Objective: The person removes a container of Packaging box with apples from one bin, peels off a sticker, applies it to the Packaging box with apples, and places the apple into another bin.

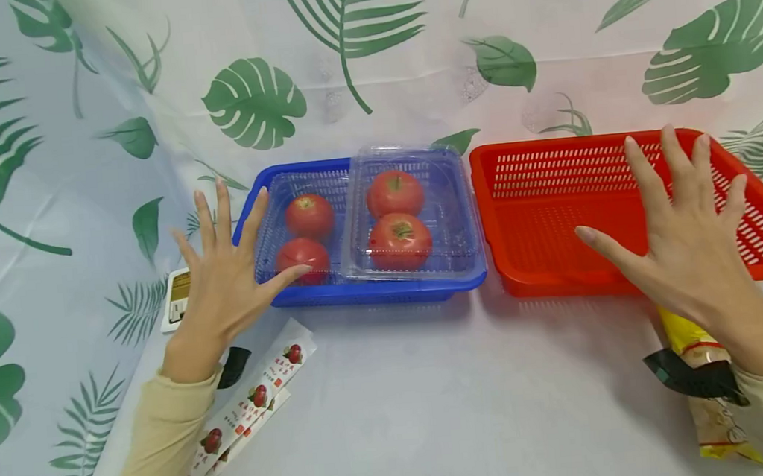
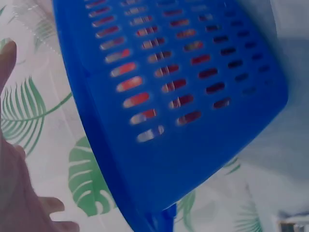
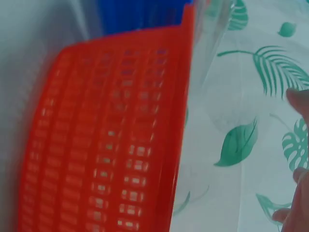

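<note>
My left hand (image 1: 226, 280) is spread wide, fingers straight, over the left end of a blue basket (image 1: 372, 292). My right hand (image 1: 691, 243) has its fingers fanned out over the right part of a red basket (image 1: 560, 284). Neither hand holds anything. Inside the blue basket sit two clear plastic boxes, the right one (image 1: 449, 210) overlapping the left one (image 1: 277, 190). Two tomatoes (image 1: 309, 216) show in the left box, and two more tomatoes (image 1: 400, 241) in the right. In the left wrist view, red shows through the slots of the blue basket (image 2: 145, 159).
Strips of printed labels (image 1: 259, 397) lie in front of the blue basket, with a white device (image 1: 176, 299) beside its left end. Yellow packages (image 1: 688, 333) lie partly under the right forearm. Behind the baskets hangs a leaf-patterned cloth (image 1: 411, 101).
</note>
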The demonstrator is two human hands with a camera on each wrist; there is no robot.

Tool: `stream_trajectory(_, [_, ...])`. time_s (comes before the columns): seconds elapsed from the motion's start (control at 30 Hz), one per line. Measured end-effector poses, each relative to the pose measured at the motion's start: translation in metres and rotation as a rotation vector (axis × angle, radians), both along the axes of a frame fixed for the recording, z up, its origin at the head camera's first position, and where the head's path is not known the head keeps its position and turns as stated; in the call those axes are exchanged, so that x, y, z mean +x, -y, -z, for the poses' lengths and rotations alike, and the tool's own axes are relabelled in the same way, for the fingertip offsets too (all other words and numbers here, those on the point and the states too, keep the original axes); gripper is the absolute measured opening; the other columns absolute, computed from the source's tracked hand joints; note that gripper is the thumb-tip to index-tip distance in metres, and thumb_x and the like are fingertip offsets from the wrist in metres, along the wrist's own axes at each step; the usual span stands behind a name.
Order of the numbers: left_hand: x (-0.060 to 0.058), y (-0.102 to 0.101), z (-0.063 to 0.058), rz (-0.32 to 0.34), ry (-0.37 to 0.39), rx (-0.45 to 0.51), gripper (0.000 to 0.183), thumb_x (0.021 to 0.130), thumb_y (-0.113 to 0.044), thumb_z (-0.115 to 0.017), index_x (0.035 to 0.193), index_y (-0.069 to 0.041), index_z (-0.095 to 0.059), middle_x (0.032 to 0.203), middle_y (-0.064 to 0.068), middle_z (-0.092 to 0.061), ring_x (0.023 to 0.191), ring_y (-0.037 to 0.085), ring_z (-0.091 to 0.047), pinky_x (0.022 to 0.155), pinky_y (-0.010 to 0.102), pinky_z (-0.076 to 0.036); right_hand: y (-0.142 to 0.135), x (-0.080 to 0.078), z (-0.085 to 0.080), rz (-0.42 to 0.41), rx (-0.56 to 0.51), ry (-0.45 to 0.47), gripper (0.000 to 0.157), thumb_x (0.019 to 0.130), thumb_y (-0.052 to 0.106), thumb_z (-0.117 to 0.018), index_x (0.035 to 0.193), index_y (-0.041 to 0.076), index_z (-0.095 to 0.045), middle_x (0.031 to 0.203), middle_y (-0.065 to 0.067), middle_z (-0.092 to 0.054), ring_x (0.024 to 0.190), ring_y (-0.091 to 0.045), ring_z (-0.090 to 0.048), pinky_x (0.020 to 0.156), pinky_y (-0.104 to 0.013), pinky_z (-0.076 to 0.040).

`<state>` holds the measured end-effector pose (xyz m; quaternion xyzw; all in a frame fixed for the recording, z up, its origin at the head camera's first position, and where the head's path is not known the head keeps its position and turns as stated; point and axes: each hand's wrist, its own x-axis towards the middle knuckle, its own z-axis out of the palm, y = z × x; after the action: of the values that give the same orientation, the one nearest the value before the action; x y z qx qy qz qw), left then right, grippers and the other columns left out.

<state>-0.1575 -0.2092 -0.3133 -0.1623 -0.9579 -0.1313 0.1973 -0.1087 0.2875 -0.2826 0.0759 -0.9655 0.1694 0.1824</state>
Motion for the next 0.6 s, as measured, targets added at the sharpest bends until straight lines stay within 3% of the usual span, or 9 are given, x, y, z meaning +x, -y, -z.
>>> stream_trajectory(0.13, [0.003, 0.005, 0.0, 0.026, 0.088, 0.152, 0.103, 0.091, -0.08, -0.054, 0.17, -0.032, -0.009, 0.175, 0.015, 0.004, 0.159, 0.043, 0.002, 0.114, 0.083, -0.013, 0.007, -0.001, 0.0, -0.056, -0.099, 0.008, 0.097, 0.096, 0.039, -0.067, 0.169, 0.015, -0.008, 0.175, -0.017, 0.003, 0.158, -0.044, 0.011, 0.116, -0.075, 0.016])
stream_trajectory(0.23, [0.007, 0.012, -0.002, 0.016, 0.164, 0.278, 0.104, 0.092, -0.065, -0.067, 0.17, -0.026, -0.01, 0.174, 0.017, -0.003, 0.159, 0.042, -0.006, 0.114, 0.08, -0.022, 0.016, -0.001, 0.0, -0.127, -0.23, 0.027, 0.096, 0.095, 0.025, -0.07, 0.169, 0.016, -0.009, 0.174, -0.017, -0.004, 0.159, -0.042, 0.002, 0.119, -0.076, 0.005])
stream_trajectory(0.37, [0.012, 0.021, -0.003, -0.027, 0.265, 0.396, 0.109, 0.091, -0.056, -0.075, 0.169, -0.019, -0.01, 0.172, 0.019, -0.009, 0.155, 0.043, -0.015, 0.114, 0.077, -0.025, 0.035, 0.0, 0.0, -0.214, -0.419, 0.124, 0.092, 0.1, 0.018, -0.068, 0.169, 0.023, -0.008, 0.173, -0.013, -0.009, 0.158, -0.041, -0.01, 0.118, -0.077, -0.013])
stream_trajectory(0.47, [0.014, 0.026, -0.001, -0.056, 0.342, 0.475, 0.114, 0.088, -0.05, -0.081, 0.169, -0.017, -0.009, 0.17, 0.02, -0.011, 0.148, 0.047, -0.027, 0.112, 0.074, -0.033, 0.051, -0.002, 0.001, -0.264, -0.519, 0.214, 0.088, 0.103, 0.019, -0.066, 0.169, 0.024, -0.009, 0.174, -0.01, -0.013, 0.157, -0.041, -0.016, 0.118, -0.072, -0.02])
stream_trajectory(0.6, [0.012, 0.029, 0.006, -0.076, 0.434, 0.552, 0.12, 0.086, -0.044, -0.086, 0.169, -0.013, -0.004, 0.17, 0.023, -0.012, 0.146, 0.05, -0.033, 0.111, 0.071, -0.037, 0.07, -0.008, 0.002, -0.317, -0.59, 0.312, 0.084, 0.105, 0.021, -0.064, 0.169, 0.022, -0.01, 0.173, -0.015, -0.016, 0.156, -0.044, -0.021, 0.116, -0.073, -0.025])
